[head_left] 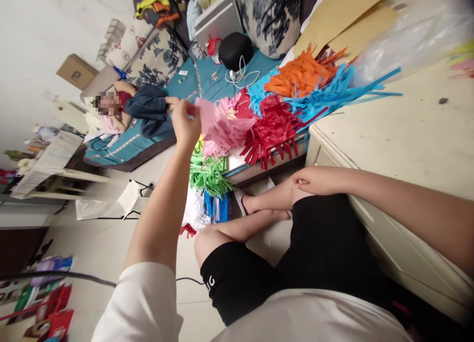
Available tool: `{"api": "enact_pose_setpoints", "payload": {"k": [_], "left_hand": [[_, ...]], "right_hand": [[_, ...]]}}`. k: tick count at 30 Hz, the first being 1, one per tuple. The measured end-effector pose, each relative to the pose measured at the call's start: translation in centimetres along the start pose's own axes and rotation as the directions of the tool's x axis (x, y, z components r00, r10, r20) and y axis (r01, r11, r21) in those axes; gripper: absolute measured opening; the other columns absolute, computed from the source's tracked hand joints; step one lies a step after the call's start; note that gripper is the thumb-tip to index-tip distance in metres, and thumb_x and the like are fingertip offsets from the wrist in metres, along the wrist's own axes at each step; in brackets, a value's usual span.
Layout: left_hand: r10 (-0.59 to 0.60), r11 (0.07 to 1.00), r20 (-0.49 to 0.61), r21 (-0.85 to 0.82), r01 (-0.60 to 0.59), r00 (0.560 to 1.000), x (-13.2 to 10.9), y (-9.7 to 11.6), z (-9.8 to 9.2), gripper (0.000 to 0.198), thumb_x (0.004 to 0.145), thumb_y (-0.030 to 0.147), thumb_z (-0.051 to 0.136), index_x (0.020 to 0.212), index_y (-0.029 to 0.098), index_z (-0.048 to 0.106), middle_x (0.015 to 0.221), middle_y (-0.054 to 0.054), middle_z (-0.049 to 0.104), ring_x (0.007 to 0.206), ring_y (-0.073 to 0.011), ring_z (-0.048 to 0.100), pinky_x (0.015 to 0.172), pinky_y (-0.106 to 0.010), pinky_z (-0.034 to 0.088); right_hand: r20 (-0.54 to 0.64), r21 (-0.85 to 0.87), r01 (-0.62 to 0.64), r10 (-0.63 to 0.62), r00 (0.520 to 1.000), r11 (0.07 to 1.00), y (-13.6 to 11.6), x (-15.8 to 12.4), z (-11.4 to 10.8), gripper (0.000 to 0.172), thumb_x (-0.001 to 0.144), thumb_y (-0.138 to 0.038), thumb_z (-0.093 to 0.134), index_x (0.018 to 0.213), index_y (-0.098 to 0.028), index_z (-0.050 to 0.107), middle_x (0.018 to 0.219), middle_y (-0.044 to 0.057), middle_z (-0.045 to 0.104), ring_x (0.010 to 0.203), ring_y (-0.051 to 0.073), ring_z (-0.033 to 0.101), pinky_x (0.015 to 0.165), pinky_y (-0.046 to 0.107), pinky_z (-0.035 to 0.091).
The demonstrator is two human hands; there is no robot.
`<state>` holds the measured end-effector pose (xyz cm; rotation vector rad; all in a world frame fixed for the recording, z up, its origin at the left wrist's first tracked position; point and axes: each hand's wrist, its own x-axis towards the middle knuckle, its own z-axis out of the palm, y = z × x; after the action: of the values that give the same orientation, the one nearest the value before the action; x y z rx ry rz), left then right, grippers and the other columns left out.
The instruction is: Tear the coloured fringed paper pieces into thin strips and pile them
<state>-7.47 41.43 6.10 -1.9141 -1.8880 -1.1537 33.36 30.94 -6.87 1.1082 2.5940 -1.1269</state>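
Note:
My left hand [185,122] is raised with its fingers pinched on the plain end of a pink fringed paper strip [225,129]. The strip's cut ends hang over the pile beside the bed. My right hand [314,180] rests on my knee, fingers curled in, with nothing seen in it. Next to the pink strip lie red fringed paper [272,127], blue fringed paper [336,92] and orange fringed paper [301,75]. Green fringed paper [209,174] and white fringed paper [196,208] sit lower, near my other knee.
A cream cabinet [403,129] stands at my right, with clear plastic wrap [414,45] and brown paper [344,16] on it. A person [148,107] lies on the teal-covered bed [211,82]. A white folding stool [111,203] stands on the floor. A black cable [74,274] crosses at left.

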Motion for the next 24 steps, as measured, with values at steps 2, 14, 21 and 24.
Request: {"api": "enact_pose_setpoints", "payload": {"k": [2,14,21,24], "left_hand": [[0.001,1.0,0.027,-0.03,0.0,1.0,0.6,0.6,-0.7,0.024,0.098,0.019,0.073,0.085,0.026,0.054,0.088,-0.002,0.068,0.097,-0.0242,0.074,0.101,-0.039,0.06],[0.131,0.918,-0.234,-0.337,-0.207,0.963,-2.7,12.7,-11.2,0.031,0.106,0.039,0.071,0.085,0.028,0.05,0.088,0.0,0.057,0.103,-0.0189,0.071,0.071,-0.032,0.052],[0.007,0.658,0.412,-0.688,0.306,0.911,-12.1,17.9,-8.9,0.054,0.086,0.063,0.092,0.077,0.023,0.057,0.066,0.005,0.044,0.053,-0.0081,0.043,0.049,-0.022,0.03],[-0.074,0.499,0.648,-0.635,0.591,0.758,-15.3,19.5,-7.1,0.057,0.079,0.058,0.094,0.067,0.024,0.05,0.061,0.005,0.04,0.049,-0.0088,0.039,0.045,-0.023,0.029]], "right_hand": [[0.046,-0.011,-0.031,0.031,0.998,0.999,-0.3,0.0,-0.2,0.027,0.1,-0.025,0.056,0.107,-0.018,0.081,0.113,0.014,0.085,0.097,0.028,0.079,0.083,0.033,0.049],[-0.204,0.106,-0.01,0.031,0.978,0.994,-1.2,0.3,-1.4,0.023,0.099,-0.028,0.058,0.107,-0.019,0.077,0.096,0.009,0.08,0.084,0.022,0.07,0.077,0.032,0.047],[-0.902,0.181,0.237,0.064,0.428,0.954,-4.1,-4.7,-4.7,0.022,0.108,-0.043,0.06,0.11,-0.025,0.07,0.093,0.005,0.069,0.082,0.021,0.065,0.079,0.036,0.054],[-0.935,0.028,0.265,-0.069,0.348,0.964,-7.6,-9.2,-4.6,0.023,0.108,-0.05,0.065,0.113,-0.028,0.07,0.1,0.005,0.069,0.09,0.022,0.068,0.084,0.039,0.058]]}}
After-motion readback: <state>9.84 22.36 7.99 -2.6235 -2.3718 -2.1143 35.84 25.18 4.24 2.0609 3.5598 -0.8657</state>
